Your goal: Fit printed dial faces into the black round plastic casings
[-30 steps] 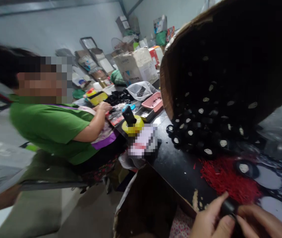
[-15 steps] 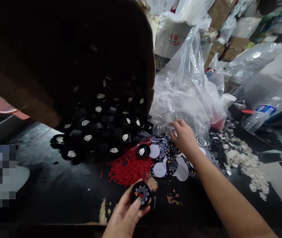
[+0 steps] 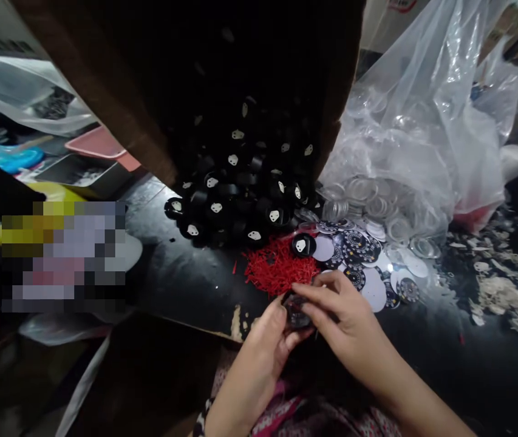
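A small round black dial gauge (image 3: 296,311) is in my left hand (image 3: 268,337), its thumb and fingers wrapped round the casing. My right hand (image 3: 343,312) has its thumb and fingertips closed at the gauge's face, on what looks like a clear plastic cover; fingers partly hide it. Just beyond my hands is a heap of thin red pointers (image 3: 281,267). Printed dial discs (image 3: 363,249), some with white backs up, lie loose past my right hand. One black casing (image 3: 303,244) rests between the red heap and the discs.
A large cardboard box (image 3: 350,73) lies on its side, black casings (image 3: 235,206) spilling from its mouth. Clear round covers (image 3: 379,203) spill from a plastic bag (image 3: 422,139) at right. Small whitish parts (image 3: 504,291) lie far right. The dark table's front edge (image 3: 195,329) runs close by.
My right hand has come back from the clear covers to the gauge in my left hand. The view has swung left, so the table things appear further right.
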A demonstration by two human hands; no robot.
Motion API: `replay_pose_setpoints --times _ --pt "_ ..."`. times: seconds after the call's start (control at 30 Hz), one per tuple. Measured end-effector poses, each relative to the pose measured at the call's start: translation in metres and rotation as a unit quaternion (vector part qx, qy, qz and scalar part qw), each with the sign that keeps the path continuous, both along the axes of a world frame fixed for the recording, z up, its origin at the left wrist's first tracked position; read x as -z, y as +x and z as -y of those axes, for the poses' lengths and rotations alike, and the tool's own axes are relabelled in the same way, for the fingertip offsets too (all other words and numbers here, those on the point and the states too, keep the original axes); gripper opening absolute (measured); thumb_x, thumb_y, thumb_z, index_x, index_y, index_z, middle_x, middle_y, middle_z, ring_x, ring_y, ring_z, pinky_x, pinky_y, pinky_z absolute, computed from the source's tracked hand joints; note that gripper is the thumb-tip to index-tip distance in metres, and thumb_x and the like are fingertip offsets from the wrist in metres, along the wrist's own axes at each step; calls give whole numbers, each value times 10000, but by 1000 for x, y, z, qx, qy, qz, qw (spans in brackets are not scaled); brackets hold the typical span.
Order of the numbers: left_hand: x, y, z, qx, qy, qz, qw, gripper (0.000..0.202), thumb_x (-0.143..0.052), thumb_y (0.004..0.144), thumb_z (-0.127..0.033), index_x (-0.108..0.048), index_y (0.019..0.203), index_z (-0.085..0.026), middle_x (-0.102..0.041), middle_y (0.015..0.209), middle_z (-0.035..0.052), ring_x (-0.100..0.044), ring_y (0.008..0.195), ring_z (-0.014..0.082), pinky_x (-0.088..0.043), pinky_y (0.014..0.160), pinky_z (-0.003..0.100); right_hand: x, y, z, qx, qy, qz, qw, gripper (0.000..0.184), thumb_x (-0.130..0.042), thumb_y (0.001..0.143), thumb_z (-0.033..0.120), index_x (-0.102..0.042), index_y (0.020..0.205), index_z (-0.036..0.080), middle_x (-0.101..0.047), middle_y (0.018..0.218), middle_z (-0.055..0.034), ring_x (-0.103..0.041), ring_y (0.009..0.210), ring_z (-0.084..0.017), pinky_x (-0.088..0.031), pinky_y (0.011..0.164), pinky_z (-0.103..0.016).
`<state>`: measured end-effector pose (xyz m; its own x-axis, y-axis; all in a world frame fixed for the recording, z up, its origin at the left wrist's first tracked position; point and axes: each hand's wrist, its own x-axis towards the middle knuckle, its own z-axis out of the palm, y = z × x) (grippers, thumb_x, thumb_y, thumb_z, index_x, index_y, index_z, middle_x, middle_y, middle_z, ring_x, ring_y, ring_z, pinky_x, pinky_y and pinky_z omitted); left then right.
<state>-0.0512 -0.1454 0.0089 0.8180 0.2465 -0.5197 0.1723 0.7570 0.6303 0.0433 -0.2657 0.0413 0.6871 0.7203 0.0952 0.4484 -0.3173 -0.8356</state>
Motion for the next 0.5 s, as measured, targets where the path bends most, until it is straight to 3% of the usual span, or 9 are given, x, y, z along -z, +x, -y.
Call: replay_pose_setpoints --times 0.13,0.2,0.3,0.4,0.5 --pt "4 -7 2 29 115 4 993 412 -670 833 -358 -629 1233 -270 -644 1328 46 -582 1228 257 -441 1059 430 2 -8 -2 1 -11 6 1000 273 -493 956 236 -652 1172 283 -557 1103 -59 -589 964 -168 -494 841 -312" --pt "3 -11 3 56 162 18 985 427 -679 820 -333 -632 1237 -253 -639 1335 48 -567 1248 254 -427 1075 400 0 -7 -3 19 -21 20 999 234 -458 979 331 -662 1006 219 -601 946 -43 -588 862 -166 -467 766 -300" --pt "-1 -15 6 91 216 14 972 415 -679 801 -316 -659 1204 -216 -669 1292 62 -580 1233 268 -433 1068 392 1 -11 -10 50 -52 108 992 379 -352 1005 372 -532 721 198 -544 662 5 -493 631 -144 -374 665 -305" --pt "-8 -19 6 88 275 -2 957 389 -669 797 -295 -675 1176 -207 -703 1230 53 -613 1189 271 -449 1047 391 4 -17 -21 52 -35 173 983 410 -280 1009 295 -442 643 207 -487 591 19 -418 563 -128 -324 650 -301" --pt "-15 -26 0 66 313 -20 947 394 -681 784 -302 -681 1167 -207 -723 1179 46 -639 1141 281 -461 1023 401 4 -23 -31 43 -14 162 986 432 -269 1019 323 -445 641 208 -499 601 10 -445 585 -130 -326 649 -284"
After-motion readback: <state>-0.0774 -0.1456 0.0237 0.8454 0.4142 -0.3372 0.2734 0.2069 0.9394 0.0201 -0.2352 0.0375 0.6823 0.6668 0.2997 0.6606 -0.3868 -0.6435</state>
